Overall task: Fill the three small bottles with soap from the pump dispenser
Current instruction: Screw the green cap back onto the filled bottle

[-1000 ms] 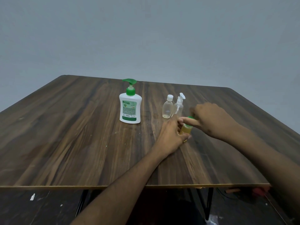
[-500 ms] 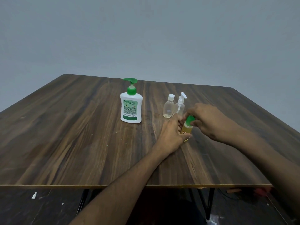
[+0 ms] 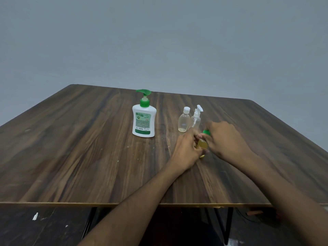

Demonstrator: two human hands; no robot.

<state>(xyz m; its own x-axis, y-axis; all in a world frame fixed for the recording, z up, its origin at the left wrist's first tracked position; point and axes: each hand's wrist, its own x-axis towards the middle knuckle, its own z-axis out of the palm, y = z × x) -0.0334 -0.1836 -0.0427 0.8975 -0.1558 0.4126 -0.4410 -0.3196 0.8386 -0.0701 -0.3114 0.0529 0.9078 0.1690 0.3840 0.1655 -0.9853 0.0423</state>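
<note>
On the dark wood-grain surface (image 3: 88, 148), right of centre, the left hand (image 3: 186, 151) has its grip clenched round the body of a small amber-filled bottle (image 3: 202, 144), while the right hand (image 3: 225, 139) pinches its green cap (image 3: 206, 132). Just behind stand a clear white-capped bottle (image 3: 183, 122) and a clear spray-top bottle (image 3: 196, 119), touching. The white, green-pumped soap dispenser (image 3: 143, 119) stands apart, further left.

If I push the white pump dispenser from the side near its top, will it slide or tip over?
The pump dispenser probably tips rather than slides: it stands tall on a narrow base, and its green pump head sits high. The smooth wooden table may let it slide if pushed low. How full, and so how heavy, it is cannot be seen.
</note>
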